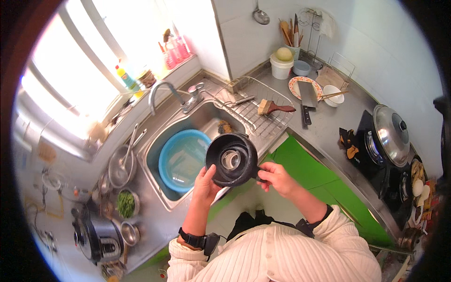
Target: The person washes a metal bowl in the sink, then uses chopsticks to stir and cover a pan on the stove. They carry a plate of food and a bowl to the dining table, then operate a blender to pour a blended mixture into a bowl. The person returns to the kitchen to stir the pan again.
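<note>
A round black part with a ringed inside and a clear or metal centre (231, 160) is held up over the near edge of the sink. My left hand (208, 184) grips its lower left rim, thumb on top. My right hand (274, 177) pinches a short black tab or handle on its right side. Behind it, a blue plastic basin (185, 158) with liquid in it stands in the stainless steel sink (149, 176). A brownish scrubber (224, 127) lies at the sink's far end. The underside of the black part is hidden.
A wire rack (262, 121) beside the sink bears a wooden-handled brush (276, 107). Right of it lie a cleaver (307, 97) on a patterned plate and a white bowl (333, 96). A lidded wok (391, 135) stands on the stove. Left are greens (125, 203) and an electric cooker (100, 234).
</note>
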A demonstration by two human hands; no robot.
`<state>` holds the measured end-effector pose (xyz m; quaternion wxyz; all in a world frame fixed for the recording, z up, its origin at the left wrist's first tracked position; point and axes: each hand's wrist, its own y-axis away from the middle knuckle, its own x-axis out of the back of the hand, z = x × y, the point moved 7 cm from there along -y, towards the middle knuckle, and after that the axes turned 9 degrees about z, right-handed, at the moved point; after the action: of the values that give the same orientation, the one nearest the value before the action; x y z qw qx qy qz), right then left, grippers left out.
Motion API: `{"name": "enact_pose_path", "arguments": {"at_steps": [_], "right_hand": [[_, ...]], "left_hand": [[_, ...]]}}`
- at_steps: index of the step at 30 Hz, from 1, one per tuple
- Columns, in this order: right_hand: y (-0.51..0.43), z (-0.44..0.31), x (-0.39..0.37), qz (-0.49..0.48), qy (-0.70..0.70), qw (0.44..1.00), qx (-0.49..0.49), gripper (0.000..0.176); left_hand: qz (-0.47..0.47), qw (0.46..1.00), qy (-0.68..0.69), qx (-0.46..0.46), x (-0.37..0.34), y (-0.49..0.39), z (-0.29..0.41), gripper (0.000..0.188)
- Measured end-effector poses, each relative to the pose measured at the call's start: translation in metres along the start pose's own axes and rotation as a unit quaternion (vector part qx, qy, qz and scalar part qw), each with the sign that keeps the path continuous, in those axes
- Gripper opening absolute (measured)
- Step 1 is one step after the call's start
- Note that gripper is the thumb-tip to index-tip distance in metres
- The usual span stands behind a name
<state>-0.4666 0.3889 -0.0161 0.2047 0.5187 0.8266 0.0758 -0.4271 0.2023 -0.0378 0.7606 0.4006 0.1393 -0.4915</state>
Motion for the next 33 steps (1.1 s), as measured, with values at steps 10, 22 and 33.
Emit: {"name": "enact_pose_path", "arguments": {"at_steps": [10,22,33], "right_hand": [[-0.061,-0.050,0.075,0.227,-0.035,0.968,0.097,0.054],[0.112,0.009,0.198,0.453,-0.031,0.887,0.082,0.025],[0.364,-0.062,0.368,0.750,0.146,0.617,0.187,0.021]], "left_hand": [[0.012,0.981,-0.190,0.024,-0.100,-0.209,0.023,0.029],[0.070,0.894,-0.359,0.260,-0.091,-0.351,-0.033,0.042],[0.083,0.943,-0.282,-0.155,-0.179,-0.249,0.011,0.040]]}}
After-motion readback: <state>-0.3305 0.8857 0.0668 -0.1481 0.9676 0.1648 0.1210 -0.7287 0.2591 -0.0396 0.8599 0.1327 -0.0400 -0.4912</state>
